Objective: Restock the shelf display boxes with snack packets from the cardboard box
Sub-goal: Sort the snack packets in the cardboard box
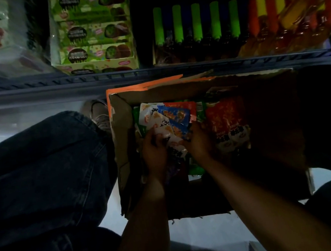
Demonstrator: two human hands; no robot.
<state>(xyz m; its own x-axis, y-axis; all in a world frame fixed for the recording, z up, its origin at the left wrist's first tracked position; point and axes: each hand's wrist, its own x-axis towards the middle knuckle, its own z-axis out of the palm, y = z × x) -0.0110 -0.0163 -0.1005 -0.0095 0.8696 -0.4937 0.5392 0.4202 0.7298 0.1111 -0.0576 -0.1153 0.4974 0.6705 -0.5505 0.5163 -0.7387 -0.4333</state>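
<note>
Head view: both our hands are down in the cardboard box (177, 91), gathering snack packets (166, 123).

Our left hand (154, 151) curls its fingers around a fanned bunch of white and blue packets, and our right hand (197, 142) pinches the same bunch from the other side, low in the box on the floor below the shelf (153, 72). We judge them light, soft and crinkly, slippery in a stack, so best held flat across their middles. Red packets (226, 121) lie beside them. The green display boxes (93, 29) stand above; printing shows, but we cannot read it in this dim light.
</note>
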